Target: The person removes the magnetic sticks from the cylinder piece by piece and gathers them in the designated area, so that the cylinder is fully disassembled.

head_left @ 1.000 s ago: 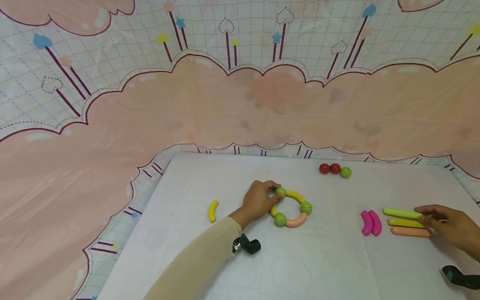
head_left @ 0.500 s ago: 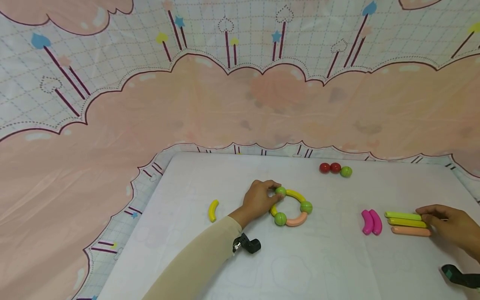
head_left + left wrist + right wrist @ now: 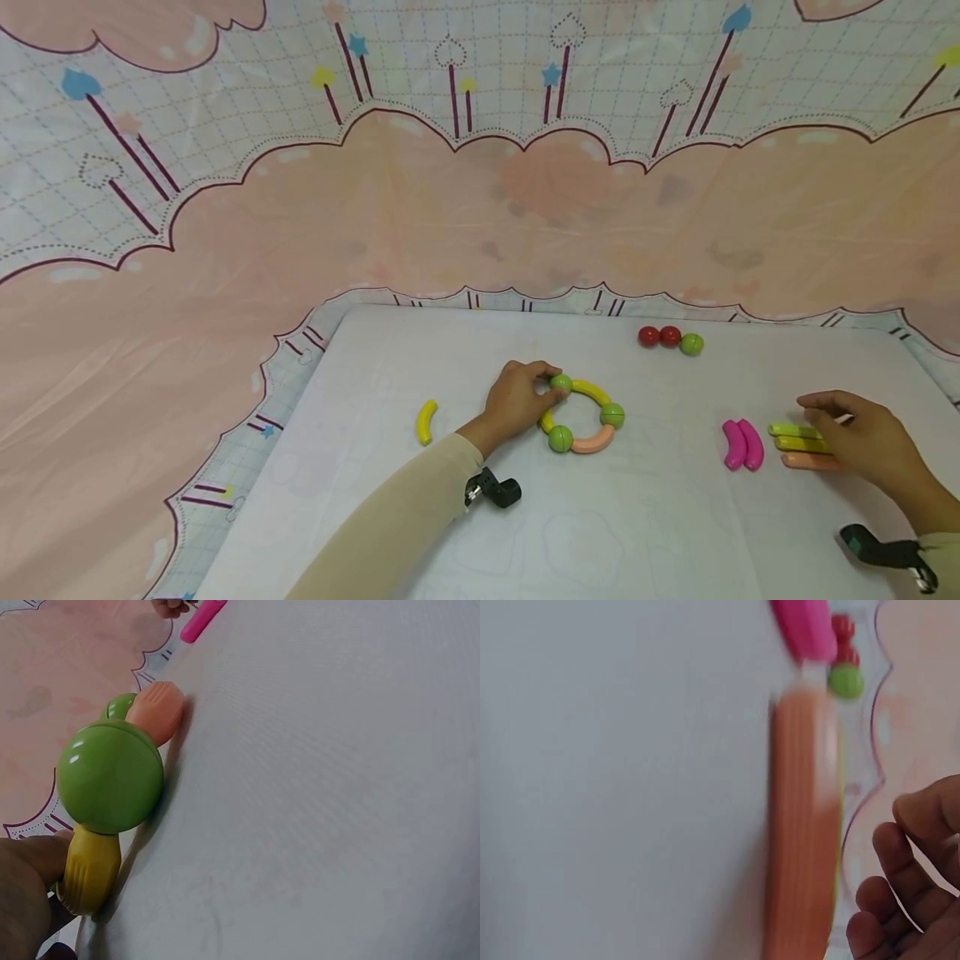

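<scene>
Right hand [image 3: 868, 439], fingers loosely parted, has shifted nearer the glossy green round ball [image 3: 562, 382] pinched by the left hand [image 3: 519, 397].

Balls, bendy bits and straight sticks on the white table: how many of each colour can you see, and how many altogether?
Red balls: 2
Green balls: 4
Yellow bendy bits: 3
Pink bendy bits: 2
Peach bendy bit: 1
Light green stick: 1
Yellow stick: 1
Peach stick: 1
Total: 15
</scene>
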The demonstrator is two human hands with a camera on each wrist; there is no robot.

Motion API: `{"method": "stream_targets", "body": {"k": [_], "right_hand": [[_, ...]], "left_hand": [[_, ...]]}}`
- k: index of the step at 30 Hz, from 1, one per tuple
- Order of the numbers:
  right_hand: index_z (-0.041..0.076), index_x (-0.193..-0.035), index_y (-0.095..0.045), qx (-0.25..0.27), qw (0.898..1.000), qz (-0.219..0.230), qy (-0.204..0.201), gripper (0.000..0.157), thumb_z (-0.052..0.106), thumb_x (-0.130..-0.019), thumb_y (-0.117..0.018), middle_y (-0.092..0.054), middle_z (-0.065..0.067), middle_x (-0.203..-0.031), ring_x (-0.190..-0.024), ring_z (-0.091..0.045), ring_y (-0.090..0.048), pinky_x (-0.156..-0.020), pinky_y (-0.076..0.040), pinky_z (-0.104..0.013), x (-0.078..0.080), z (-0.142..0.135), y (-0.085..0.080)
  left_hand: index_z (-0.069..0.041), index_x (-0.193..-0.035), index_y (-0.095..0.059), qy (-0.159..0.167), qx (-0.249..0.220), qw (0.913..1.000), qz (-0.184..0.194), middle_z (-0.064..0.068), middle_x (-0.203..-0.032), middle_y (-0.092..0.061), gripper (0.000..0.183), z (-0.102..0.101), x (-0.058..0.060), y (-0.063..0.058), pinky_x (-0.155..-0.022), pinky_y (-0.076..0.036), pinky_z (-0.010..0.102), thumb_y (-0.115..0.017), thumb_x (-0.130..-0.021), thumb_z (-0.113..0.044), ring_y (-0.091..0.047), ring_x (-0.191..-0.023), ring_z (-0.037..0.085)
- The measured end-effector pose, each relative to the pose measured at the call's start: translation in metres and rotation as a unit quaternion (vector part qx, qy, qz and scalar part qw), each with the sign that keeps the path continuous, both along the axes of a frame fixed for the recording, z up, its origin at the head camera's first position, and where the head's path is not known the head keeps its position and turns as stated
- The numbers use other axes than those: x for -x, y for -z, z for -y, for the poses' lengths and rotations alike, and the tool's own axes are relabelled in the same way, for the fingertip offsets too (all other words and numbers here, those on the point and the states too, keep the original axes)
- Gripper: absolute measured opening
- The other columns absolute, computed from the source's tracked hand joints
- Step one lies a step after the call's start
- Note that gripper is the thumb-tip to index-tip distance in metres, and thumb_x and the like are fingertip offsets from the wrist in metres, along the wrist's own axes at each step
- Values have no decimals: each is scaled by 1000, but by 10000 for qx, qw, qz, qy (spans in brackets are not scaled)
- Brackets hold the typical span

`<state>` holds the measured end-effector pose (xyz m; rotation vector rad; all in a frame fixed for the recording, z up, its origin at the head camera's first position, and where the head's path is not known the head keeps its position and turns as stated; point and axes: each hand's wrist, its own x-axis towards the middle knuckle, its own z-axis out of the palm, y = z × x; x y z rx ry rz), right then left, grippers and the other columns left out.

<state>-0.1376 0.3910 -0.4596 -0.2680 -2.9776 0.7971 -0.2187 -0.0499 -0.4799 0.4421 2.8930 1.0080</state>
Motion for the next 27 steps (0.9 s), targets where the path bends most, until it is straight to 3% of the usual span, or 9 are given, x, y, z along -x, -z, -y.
{"method": "stream_targets", "body": {"k": [6, 14, 21, 27], "right_hand": [[-2, -122, -67, 207, 9967, -205, -756, 30, 19, -105, -56, -62, -29, -119, -98, -40, -52, -66, -45, -39, 1, 36, -11], [1, -128, -66, 424, 9891, -189, -1396, 31, 17, -102, -64, -63, -21, -120, -102, -36, -54, -73, -49, -38, 2, 87, -21], [2, -131, -66, 419, 9808, -239, -1887, 36, 13, -96, -71, -63, -23, -126, -104, -38, -60, -85, -53, -57, 4, 123, -20], [6, -136, -62, 405, 9744, -115, -2207, 45, 19, -95, -75, -58, -21, -136, -116, -41, -58, -92, -51, -61, 10, 148, -15]], "left_hand": [[-25, -123, -74, -10, 7, 10000, -17, -11, -109, -67, 34, 0, -1, -2, -75, -47, 25, -76, -93, -41, -55, -101, 12], [-25, -123, -74, -1, 23, 9999, -117, -13, -110, -69, 34, 0, 0, 1, -81, -49, 26, -76, -93, -41, -56, -103, 12], [-24, -124, -73, 21, -1, 9999, -117, -13, -110, -69, 34, -1, 0, 2, -83, -49, 27, -76, -94, -41, -56, -103, 13], [-25, -123, -73, 22, 14, 9999, -99, -13, -111, -69, 34, 0, 1, 3, -85, -49, 28, -76, -93, -41, -56, -105, 14]]}}
